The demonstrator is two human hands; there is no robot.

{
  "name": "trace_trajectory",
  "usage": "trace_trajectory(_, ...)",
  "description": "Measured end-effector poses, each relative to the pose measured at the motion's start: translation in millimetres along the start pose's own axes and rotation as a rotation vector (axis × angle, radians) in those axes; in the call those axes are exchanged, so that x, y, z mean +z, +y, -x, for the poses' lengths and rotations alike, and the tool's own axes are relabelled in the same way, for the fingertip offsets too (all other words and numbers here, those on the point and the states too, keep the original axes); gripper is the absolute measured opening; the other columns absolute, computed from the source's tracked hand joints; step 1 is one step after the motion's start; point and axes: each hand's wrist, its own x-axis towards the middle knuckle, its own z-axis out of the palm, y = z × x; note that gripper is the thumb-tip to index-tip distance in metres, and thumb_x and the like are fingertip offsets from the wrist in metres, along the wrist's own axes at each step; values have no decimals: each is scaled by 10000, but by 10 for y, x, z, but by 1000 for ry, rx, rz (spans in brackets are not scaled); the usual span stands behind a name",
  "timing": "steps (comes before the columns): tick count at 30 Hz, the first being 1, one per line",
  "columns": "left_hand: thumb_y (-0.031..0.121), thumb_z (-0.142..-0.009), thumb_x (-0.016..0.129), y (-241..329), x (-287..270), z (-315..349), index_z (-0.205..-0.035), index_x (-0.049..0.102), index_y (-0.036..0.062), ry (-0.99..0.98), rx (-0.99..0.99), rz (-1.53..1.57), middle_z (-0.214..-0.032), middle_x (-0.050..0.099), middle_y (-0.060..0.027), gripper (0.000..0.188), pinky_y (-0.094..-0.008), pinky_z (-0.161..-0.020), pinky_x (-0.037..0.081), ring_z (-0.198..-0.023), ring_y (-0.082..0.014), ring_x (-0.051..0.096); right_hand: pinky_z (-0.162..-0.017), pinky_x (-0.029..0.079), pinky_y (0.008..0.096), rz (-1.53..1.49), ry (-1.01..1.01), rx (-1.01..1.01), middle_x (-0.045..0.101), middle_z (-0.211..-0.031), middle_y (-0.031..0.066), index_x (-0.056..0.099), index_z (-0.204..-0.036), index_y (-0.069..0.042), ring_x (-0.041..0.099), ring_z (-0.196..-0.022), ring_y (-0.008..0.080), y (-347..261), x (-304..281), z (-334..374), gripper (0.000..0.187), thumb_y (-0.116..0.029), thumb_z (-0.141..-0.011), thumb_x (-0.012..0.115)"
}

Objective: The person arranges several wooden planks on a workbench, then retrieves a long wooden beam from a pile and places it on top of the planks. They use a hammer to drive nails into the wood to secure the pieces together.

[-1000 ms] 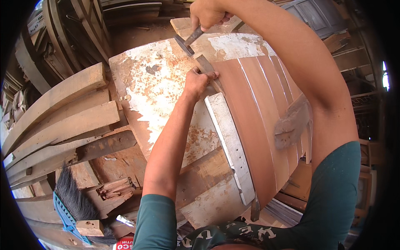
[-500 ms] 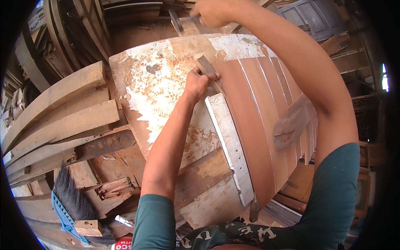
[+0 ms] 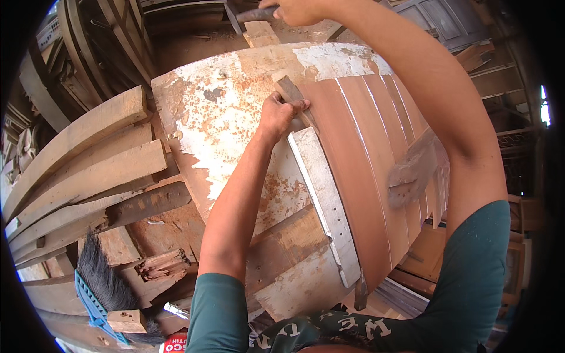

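Observation:
My left hand pinches a short wood block, thumb on one side and fingers on the other. The block stands against the far left end of a panel of reddish-brown boards with pale lines along their joints. Beyond the far edge of the workbench, my right hand grips a hammer by its handle. The hammer's head points left, apart from the block. Along the panel's left side, nearer to me, lies a white-painted bar with small holes.
The bench top has peeling white paint. Curved timber pieces are stacked at left, near a blue broom with black bristles. A smeared grey-brown slab rests on the panel's right. A panelled door lies at far right.
My right hand and the hammer have shifted slightly farther away, and the hammer's head has moved left. My left hand stays on the wood block.

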Motion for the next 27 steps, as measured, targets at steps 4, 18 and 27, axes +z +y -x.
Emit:
trace_trajectory(4,112,-852,819,69,-71,8,-1207,562,-126,40,10,-166,-1091,712,-205,499,-363,-851,590,-943,-259,714,-758,594,467,16,-419,-148,752,-1032,188,744,-1212,-127,722,-894,352,-170,-324,76,440,-67,-809,577)
trace_trajectory(18,113,-846,813,-77,200,79,-1218,533,-144,-70,-28,-87,-1086,697,-224,532,-364,-819,599,-927,-276,716,-706,571,453,-34,161,-102,751,-928,164,741,-1211,-89,705,-797,322,512,312,6,450,-92,-791,578)
trace_trajectory(27,88,-845,820,-14,-34,-18,-1176,573,-116,5,5,-53,-1041,715,-204,461,-354,-777,607,-884,-260,722,-851,560,474,-31,-62,22,761,-1017,182,766,-1089,-63,711,-984,376,-139,-287,486,348,-112,-793,588)
